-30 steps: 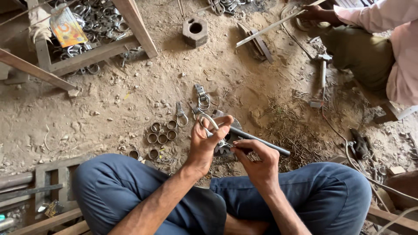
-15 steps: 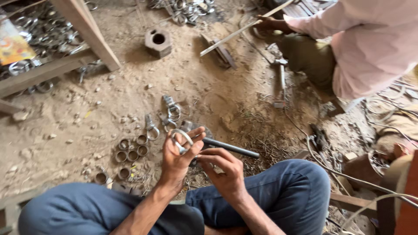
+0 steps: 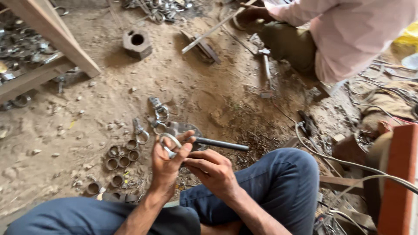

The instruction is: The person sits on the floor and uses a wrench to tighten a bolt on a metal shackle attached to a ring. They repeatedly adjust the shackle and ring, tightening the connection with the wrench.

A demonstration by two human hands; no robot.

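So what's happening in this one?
A person sits cross-legged on a dirt floor. Their left hand holds up a metal ring clamp, and the right hand meets it from the side. A dark metal rod and short metal sleeves lie in front. A second person in a pink shirt sits opposite.

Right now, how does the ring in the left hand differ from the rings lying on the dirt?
The held ring is lifted, pinched in the left hand; the ground rings lie flat on the dirt floor. The held ring is a thin, wide loop; the ground rings are smaller, thick-walled and clustered. All look like grey metal.
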